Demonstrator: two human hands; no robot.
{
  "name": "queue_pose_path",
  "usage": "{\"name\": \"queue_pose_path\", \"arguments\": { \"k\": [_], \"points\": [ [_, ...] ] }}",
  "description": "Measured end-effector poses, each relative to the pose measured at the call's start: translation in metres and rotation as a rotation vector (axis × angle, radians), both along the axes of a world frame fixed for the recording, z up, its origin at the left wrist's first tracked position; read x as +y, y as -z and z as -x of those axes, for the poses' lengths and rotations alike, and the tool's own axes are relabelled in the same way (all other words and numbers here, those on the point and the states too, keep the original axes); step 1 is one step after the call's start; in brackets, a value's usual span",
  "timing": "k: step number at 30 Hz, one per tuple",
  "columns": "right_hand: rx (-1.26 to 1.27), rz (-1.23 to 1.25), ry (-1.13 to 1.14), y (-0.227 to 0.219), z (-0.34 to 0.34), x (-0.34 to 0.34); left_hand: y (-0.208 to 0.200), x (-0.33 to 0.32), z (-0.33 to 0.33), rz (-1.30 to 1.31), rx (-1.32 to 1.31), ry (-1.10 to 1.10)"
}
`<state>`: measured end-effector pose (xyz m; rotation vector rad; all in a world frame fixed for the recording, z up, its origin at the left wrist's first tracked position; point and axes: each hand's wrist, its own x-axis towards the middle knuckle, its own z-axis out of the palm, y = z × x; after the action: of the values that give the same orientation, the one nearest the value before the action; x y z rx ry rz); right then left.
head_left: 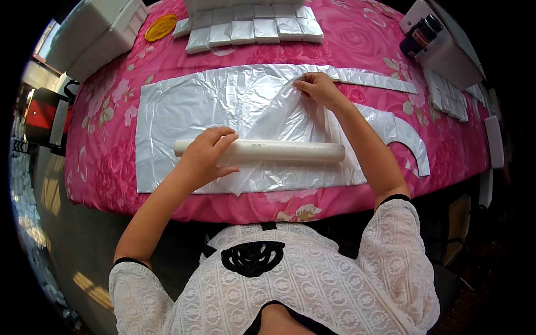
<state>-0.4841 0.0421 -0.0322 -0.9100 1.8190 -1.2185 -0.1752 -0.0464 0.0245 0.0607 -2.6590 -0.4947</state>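
A stack of thin silvery-white plastic vest bags (184, 106) lies flat, its handle loops pointing right. Across its near half rests a white plastic pipe (285, 151). My left hand (205, 153) lies over the pipe near its left end, fingers and thumb apart on either side of it, not wrapped tight. With fingertips and thumb pinched together, my right hand (319, 89) holds up a fold of the top bag's thin film at the far edge, near the handles. The lifted film slants down toward the pipe.
Folded bundles of bags (254, 30) sit in rows at the far side. A yellow ring-shaped roll (161, 28) lies left of them. White foam boxes (92, 36) stand far left. On the right are a dark bottle (421, 36), a white box (452, 53) and more bundles (445, 95). Pink floral cloth (111, 151) covers the table.
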Motion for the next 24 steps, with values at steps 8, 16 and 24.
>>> {"name": "queue_pose_path", "arguments": {
  "k": [8,16,24],
  "points": [
    [0.072,-0.068,0.098,-0.004,0.002,-0.011,0.047,0.023,-0.006,0.156,-0.440,0.321],
    [0.784,0.060,-0.296,-0.029,-0.118,0.051,0.056,0.090,-0.008,0.032,-0.383,0.063],
    [1.099,-0.028,0.080,-0.013,-0.056,0.094,0.054,0.100,-0.012,-0.060,-0.382,0.100]
  ]
}}
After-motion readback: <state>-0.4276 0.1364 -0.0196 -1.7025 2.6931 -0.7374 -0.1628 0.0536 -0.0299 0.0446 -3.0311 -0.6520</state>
